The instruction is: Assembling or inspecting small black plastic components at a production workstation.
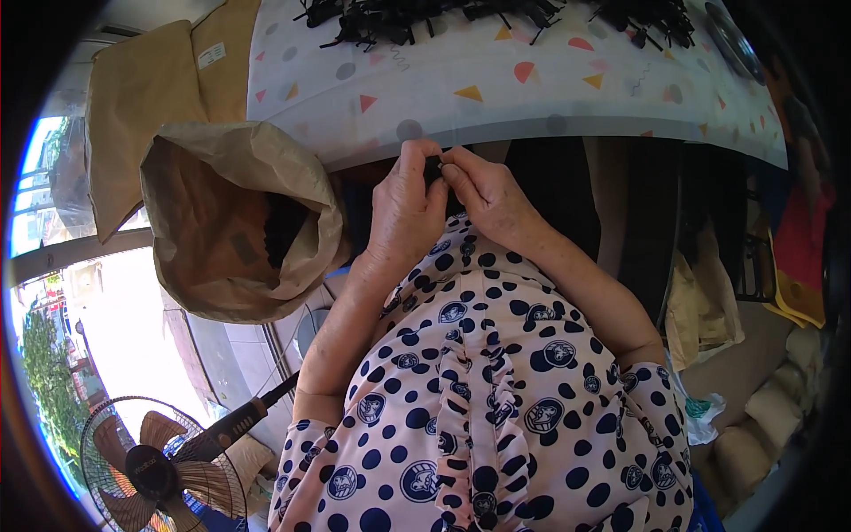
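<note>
Close together in front of my body, just off the table's near edge, both hands meet on a small black piece (433, 168). My left hand (406, 199) is closed around it, thumb against the forefinger. The fingertips of my right hand (483, 188) pinch at its right side. Most of the piece is hidden by the fingers, so its exact kind does not show. Similar small black parts with thin tails lie in a heap (381, 22) at the table's far side, and another black pile (643, 19) lies to its right.
The table (417, 111) has a white cover with coloured shapes. Left of my hands stands a large open paper sack (292, 146) with dark things inside. A fan (155, 470) is at lower left, a round metal dish (734, 43) at the table's far right. Bags (705, 301) hang at right.
</note>
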Tool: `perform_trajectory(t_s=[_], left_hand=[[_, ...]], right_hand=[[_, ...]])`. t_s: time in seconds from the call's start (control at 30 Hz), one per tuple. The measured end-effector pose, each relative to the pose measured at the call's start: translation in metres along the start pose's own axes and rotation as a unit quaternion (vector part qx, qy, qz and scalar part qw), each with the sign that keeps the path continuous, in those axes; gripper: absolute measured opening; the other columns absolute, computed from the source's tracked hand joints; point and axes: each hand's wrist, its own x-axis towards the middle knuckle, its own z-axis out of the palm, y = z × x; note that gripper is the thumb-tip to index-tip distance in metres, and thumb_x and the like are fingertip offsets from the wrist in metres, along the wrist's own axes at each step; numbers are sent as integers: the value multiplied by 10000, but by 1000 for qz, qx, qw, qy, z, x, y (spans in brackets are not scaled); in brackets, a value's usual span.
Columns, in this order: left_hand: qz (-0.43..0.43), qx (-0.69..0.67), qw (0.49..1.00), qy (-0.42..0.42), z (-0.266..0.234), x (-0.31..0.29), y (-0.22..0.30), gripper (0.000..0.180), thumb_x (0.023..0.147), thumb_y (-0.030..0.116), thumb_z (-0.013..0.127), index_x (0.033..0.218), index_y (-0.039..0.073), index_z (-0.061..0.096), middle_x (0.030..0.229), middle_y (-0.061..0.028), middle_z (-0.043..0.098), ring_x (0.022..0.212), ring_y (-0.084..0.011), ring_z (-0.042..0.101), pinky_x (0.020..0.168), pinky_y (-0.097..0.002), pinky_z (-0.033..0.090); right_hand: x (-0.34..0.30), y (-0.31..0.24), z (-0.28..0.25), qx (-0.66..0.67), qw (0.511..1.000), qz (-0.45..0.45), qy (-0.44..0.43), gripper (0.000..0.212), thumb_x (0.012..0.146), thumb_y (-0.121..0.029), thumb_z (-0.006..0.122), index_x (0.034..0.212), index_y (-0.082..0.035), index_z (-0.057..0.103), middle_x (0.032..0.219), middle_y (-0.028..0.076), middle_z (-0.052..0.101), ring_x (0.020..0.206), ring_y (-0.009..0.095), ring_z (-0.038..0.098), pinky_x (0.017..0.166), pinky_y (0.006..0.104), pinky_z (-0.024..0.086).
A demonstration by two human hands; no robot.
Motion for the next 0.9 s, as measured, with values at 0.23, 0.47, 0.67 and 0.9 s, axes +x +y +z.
perform_trajectory(t_s=[0.23,0.47,0.67,0.9], left_hand=[[23,7,1000,18,5,2,0,309,802,-19,584,1076,43,453,822,-182,588,694,-287,618,611,-357,490],[-99,-442,892,11,-5,13,8,209,899,22,495,1095,82,457,899,-99,604,688,-128,582,593,-243,449],[-199,-621,757,-46,-3,13,8,312,947,82,447,1258,82,470,916,-88,589,688,-146,560,593,-220,429],[-166,-614,744,-206,-5,8,8,407,955,102,472,1359,71,431,894,-93,573,651,-150,527,585,-213,432]], right_hand=[[-1,2,-3,41,999,15,22,192,990,-178,445,968,-22,553,665,19,506,599,96,473,568,238,407],[0,4,-14,204,973,99,39,191,989,-188,467,1040,-25,554,732,8,564,547,43,471,492,174,386],[0,9,-26,266,963,33,26,204,965,-159,520,1124,-32,530,722,10,570,506,18,434,431,155,333],[2,7,-40,404,908,91,-71,216,940,-163,561,1104,-24,580,716,-1,570,502,18,457,419,134,320]])
